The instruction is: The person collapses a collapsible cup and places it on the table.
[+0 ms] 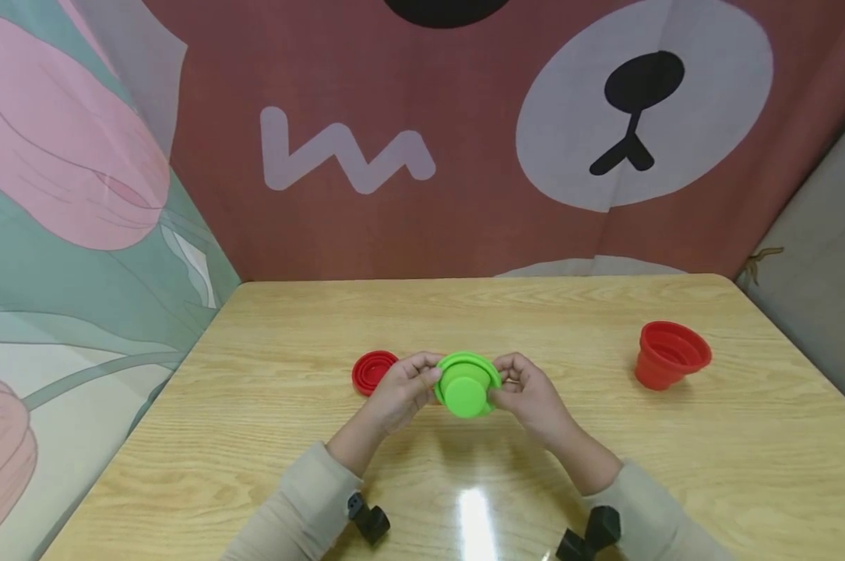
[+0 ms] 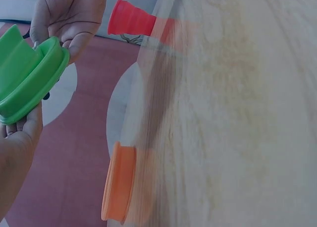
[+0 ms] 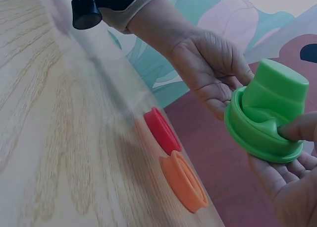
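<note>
Above the middle of the table, both hands hold a green collapsible cup (image 1: 464,396), its small base facing the head camera. The wall is partly folded into the wide rim, and the right wrist view shows a dent beside the thumb. My left hand (image 1: 408,389) pinches the rim at the left. On the other side my right hand (image 1: 534,397) grips it, thumb pressing the wall near the base. Behind the left hand lies a flat red collapsed cup (image 1: 371,371). Beside that one is an orange collapsed cup (image 3: 182,181), mostly hidden by the hands in the head view.
A red cup (image 1: 667,357), extended to its full height, stands at the right of the wooden table (image 1: 254,436). Patterned cloth (image 1: 366,234) hangs behind the table's back edge. Black wrist cameras (image 1: 369,520) sit on both sleeves.
</note>
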Action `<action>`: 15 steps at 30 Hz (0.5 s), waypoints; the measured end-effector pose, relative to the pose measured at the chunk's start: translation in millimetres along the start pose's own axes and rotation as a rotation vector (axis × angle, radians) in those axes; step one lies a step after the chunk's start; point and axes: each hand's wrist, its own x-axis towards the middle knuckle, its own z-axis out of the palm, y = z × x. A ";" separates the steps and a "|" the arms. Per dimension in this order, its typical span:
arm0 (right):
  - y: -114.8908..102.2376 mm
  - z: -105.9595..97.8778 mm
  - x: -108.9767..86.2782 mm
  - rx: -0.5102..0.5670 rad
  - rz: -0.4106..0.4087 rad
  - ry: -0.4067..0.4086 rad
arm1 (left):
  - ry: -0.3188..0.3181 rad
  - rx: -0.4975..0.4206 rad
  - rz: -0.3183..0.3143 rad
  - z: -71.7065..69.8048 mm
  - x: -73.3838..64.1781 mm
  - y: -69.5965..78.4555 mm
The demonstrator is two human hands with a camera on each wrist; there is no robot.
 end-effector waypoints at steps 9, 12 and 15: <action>1.3 1.9 -0.8 -0.111 -0.036 0.045 | 0.015 0.033 -0.022 1.0 0.1 0.5; 1.4 1.3 -1.3 -0.101 -0.062 0.031 | 0.019 0.062 -0.033 0.9 0.0 1.8; 2.4 -2.6 -2.7 -0.035 -0.122 -0.043 | 0.014 0.073 -0.038 0.8 -0.9 3.8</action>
